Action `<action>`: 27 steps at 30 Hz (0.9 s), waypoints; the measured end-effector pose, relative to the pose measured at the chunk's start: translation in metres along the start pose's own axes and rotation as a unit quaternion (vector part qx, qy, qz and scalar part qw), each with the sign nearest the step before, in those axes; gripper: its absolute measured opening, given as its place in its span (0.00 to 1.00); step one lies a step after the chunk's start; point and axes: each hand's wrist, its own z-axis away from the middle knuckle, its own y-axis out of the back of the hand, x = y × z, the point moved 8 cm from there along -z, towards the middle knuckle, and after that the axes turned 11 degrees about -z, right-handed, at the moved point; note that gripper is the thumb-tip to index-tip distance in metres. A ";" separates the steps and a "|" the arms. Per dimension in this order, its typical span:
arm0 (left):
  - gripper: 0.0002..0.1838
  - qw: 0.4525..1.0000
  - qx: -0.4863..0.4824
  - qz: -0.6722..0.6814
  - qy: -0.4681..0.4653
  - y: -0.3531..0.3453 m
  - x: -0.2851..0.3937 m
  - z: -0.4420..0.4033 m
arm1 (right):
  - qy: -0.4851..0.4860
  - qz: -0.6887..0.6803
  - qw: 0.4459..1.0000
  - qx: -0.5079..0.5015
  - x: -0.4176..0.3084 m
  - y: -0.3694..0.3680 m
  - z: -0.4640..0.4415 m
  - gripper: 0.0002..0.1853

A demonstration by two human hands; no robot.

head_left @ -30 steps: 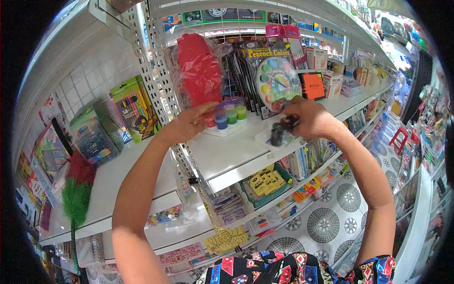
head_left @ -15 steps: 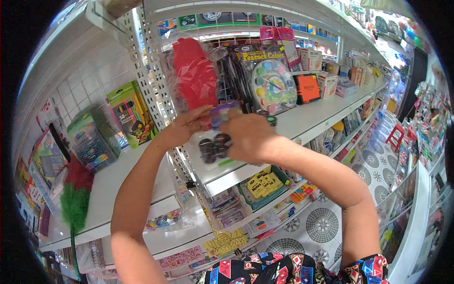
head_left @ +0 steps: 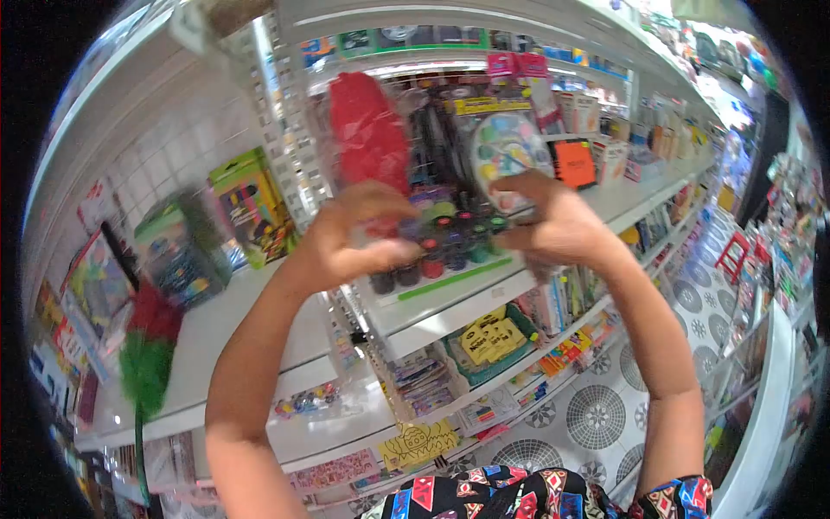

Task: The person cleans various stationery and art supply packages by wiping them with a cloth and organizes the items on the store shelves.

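Small dark-capped paint pots [head_left: 432, 259], with red, blue and green among them, stand in rows on the white shelf [head_left: 406, 333]. At their left side is my left hand [head_left: 367, 238], blurred, its thumb and fingers apart around the pots' left end. My right hand [head_left: 553, 221] hovers at the right end of the rows, thumb and fingers spread with nothing between them. Behind the pots a red item in clear plastic [head_left: 370, 134] stands on the left and a round paint palette pack [head_left: 510, 151] on the right.
An orange and black box [head_left: 574, 163] and white boxes stand farther right. Below, a green basket [head_left: 488, 346] holds yellow note packs. On the left shelf are a marker pack [head_left: 252, 208] and a red and green duster [head_left: 149, 346]. A red stool [head_left: 733, 255] stands in the aisle.
My right hand went left across the shelf with dark-capped pots, then drew back right and opened. The pots now stand in rows between my hands. My left hand has opened its fingers.
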 end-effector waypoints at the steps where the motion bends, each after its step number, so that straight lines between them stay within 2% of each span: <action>1: 0.29 0.999 -0.041 -0.011 0.006 -0.011 0.003 0.000 | -0.059 -0.050 0.997 -0.001 0.018 0.003 0.003 0.35; 2: 0.34 0.996 -0.081 -0.024 0.018 -0.023 0.003 0.002 | -0.087 -0.086 0.993 -0.002 0.034 0.001 0.008 0.34; 3: 0.34 0.993 -0.080 -0.091 0.005 -0.035 -0.003 0.007 | -0.029 -0.095 0.995 0.004 0.050 -0.003 0.008 0.34; 4: 0.34 0.984 -0.082 -0.159 -0.007 -0.045 -0.010 0.013 | -0.085 -0.148 0.985 -0.029 0.060 -0.011 0.010 0.33; 5: 0.34 0.981 -0.097 -0.162 0.034 -0.050 -0.015 0.017 | -0.143 -0.194 0.969 -0.057 0.070 -0.019 0.012 0.32; 7: 0.34 0.975 -0.130 -0.153 0.092 -0.059 -0.020 0.020 | -0.127 -0.223 0.965 -0.051 0.073 -0.032 0.015 0.29; 10: 0.34 0.966 -0.179 -0.127 0.135 -0.061 -0.021 0.018 | -0.200 -0.337 0.912 -0.119 0.076 -0.051 0.021 0.28; 13: 0.34 0.961 -0.188 -0.152 0.137 -0.061 -0.023 0.017 | -0.220 -0.393 0.890 -0.066 0.100 -0.043 0.026 0.25; 16: 0.36 0.953 -0.201 -0.161 0.158 -0.058 -0.022 0.016 | -0.233 -0.483 0.844 -0.023 0.111 -0.016 0.041 0.24; 19: 0.39 0.974 -0.101 -0.151 0.138 -0.038 -0.003 0.009 | -0.232 -0.494 0.834 0.076 0.135 0.024 0.070 0.17; 20: 0.40 0.964 -0.122 -0.127 0.200 -0.033 -0.009 0.007 | -0.224 -0.491 0.837 0.089 0.135 0.035 0.085 0.14; 23: 0.38 0.965 -0.025 -0.071 0.250 -0.012 -0.021 -0.006 | -0.277 -0.428 0.857 0.082 0.154 0.061 0.139 0.13; 24: 0.33 0.966 0.006 -0.016 0.259 -0.012 -0.033 -0.007 | -0.263 -0.391 0.878 0.086 0.147 0.071 0.154 0.13; 26: 0.32 0.967 0.024 0.048 0.248 -0.019 -0.033 -0.029 | -0.238 -0.313 0.915 0.089 0.126 0.095 0.180 0.14; 27: 0.31 0.966 0.031 0.081 0.245 -0.023 -0.035 -0.040 | -0.086 -0.146 0.979 0.110 0.093 0.118 0.177 0.17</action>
